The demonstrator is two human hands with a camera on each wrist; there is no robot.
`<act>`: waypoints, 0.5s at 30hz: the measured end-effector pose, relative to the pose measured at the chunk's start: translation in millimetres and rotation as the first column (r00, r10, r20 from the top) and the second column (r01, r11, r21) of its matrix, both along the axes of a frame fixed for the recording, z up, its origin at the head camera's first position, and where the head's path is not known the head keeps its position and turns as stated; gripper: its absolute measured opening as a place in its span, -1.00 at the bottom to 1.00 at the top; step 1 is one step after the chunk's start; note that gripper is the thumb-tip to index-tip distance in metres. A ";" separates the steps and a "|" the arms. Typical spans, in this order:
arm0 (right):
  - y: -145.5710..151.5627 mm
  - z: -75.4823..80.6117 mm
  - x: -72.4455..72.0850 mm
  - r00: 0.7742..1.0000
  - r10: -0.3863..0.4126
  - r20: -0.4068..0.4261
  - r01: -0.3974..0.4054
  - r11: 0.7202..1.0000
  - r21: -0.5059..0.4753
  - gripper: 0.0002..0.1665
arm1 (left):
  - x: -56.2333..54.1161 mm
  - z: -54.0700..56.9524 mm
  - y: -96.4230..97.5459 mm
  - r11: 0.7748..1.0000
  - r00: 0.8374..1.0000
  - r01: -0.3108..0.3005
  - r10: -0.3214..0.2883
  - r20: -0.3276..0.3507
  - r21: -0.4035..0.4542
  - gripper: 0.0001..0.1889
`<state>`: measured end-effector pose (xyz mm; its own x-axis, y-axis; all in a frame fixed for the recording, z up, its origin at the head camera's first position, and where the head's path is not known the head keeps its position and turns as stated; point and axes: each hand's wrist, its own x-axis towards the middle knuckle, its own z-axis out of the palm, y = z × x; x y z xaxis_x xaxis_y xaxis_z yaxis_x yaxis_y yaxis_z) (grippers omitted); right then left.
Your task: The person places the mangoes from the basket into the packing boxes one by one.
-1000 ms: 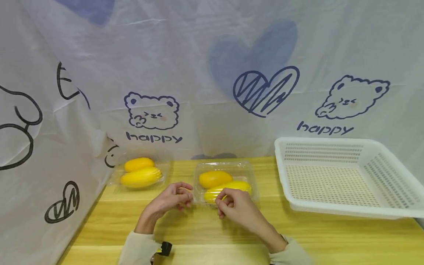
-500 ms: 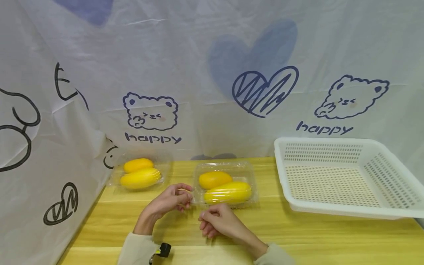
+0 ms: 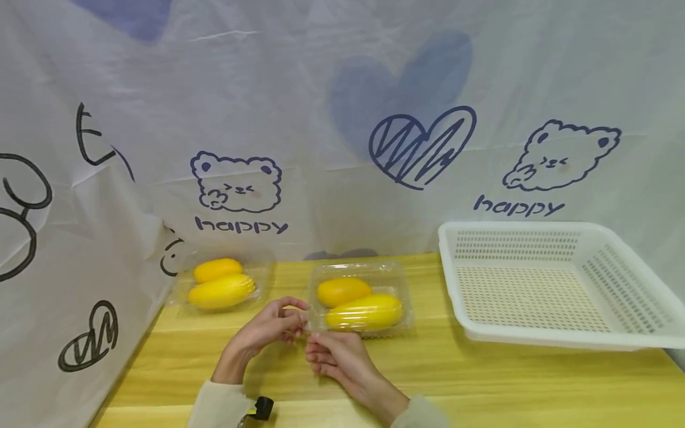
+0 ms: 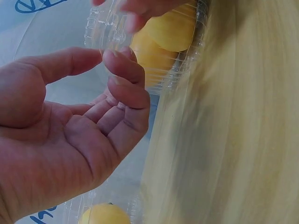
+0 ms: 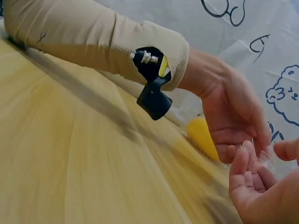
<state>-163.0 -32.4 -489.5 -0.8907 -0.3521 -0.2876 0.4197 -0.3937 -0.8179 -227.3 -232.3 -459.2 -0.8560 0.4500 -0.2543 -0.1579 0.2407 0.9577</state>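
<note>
A clear plastic clamshell box (image 3: 405, 285) sits at the table's middle, lid down over two mango-like fruits, an orange-yellow one (image 3: 343, 292) behind and a longer yellow one (image 3: 365, 312) in front. My left hand (image 3: 273, 324) pinches the box's left front edge between thumb and index finger; the other fingers curl below, as the left wrist view shows. My right hand (image 3: 342, 359) is at the front left corner, close to the left fingertips. In the right wrist view its thumb (image 5: 287, 150) stands apart from its loosely bent fingers (image 5: 240, 170).
A second clear box (image 3: 179, 291) with two similar yellow fruits (image 3: 222, 291) stands at the back left by the cloth wall. A white perforated plastic basket (image 3: 455, 291) stands on the right. The printed cloth (image 3: 332, 196) closes off the back and left of the wooden table (image 3: 481, 386).
My right hand has moved left and down from the box's front to its front left corner, beside the left hand. The left hand keeps its place at the edge. The head view has shifted slightly.
</note>
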 end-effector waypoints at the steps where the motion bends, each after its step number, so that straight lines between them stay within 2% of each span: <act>1: -2.2 0.3 -0.2 1.000 -0.017 0.017 0.017 1.000 -0.009 -0.57 | 0.2 0.1 -0.3 1.000 1.000 -0.001 0.001 -0.001 -0.002 -0.59; 7: -13.0 -1.1 -2.7 0.993 -0.085 0.084 0.089 0.995 -0.038 -0.57 | -0.5 -1.3 -0.3 1.000 1.000 -0.009 0.009 -0.014 -0.009 -0.61; 15: -17.3 -2.8 -2.0 0.990 -0.123 0.074 0.126 0.992 -0.030 -0.58 | -1.1 -2.8 0.1 1.000 1.000 -0.021 0.021 -0.004 -0.005 -0.66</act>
<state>-165.0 -49.7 -492.3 -0.9056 -0.2504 -0.3423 0.4229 -0.4740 -0.7723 -228.4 -232.1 -462.1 -0.8662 0.4310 -0.2529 -0.1591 0.2418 0.9572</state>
